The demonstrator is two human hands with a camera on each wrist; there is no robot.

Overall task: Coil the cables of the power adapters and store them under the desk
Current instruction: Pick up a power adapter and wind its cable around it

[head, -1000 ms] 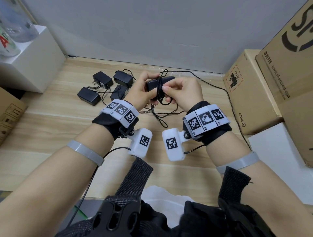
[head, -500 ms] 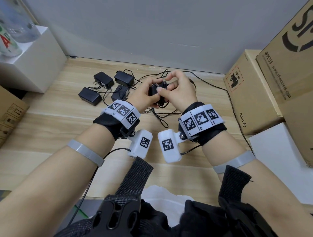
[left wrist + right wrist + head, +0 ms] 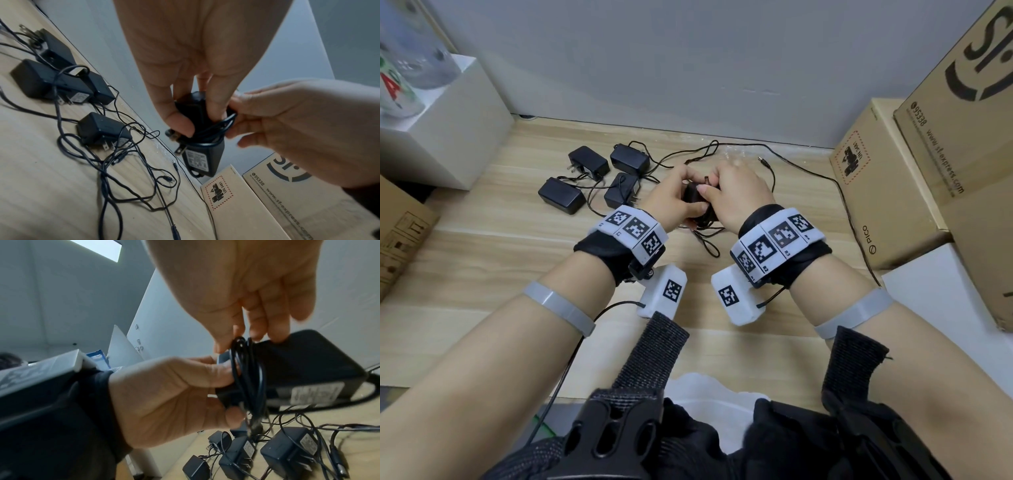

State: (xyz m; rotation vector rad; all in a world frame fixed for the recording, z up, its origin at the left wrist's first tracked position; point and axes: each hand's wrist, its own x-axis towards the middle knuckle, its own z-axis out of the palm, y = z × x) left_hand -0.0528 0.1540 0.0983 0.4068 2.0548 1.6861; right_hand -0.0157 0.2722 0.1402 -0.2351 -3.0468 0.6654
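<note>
I hold a black power adapter (image 3: 693, 200) above the wooden desk (image 3: 482, 267), between both hands. My left hand (image 3: 685, 193) grips its body from the left, thumb and fingers round it (image 3: 185, 116). Several turns of its thin black cable (image 3: 246, 378) are wrapped round the body. My right hand (image 3: 710, 188) pinches those loops (image 3: 223, 128) against the adapter (image 3: 304, 363). The label and the plug prongs (image 3: 180, 148) face down. Several other black adapters (image 3: 589, 164) lie at the back left with tangled loose cables (image 3: 127, 175).
Two cardboard boxes (image 3: 887, 192) (image 3: 962, 137) stand along the right side. A white box (image 3: 448, 130) stands at the back left, and a grey wall closes the back. A long cable (image 3: 852, 219) runs off to the right; a barrel plug (image 3: 763, 161) lies beyond my right hand.
The hands have drawn closer and the adapter has turned from lying level to more on end. My right hand has come over the top and down onto the loops.
</note>
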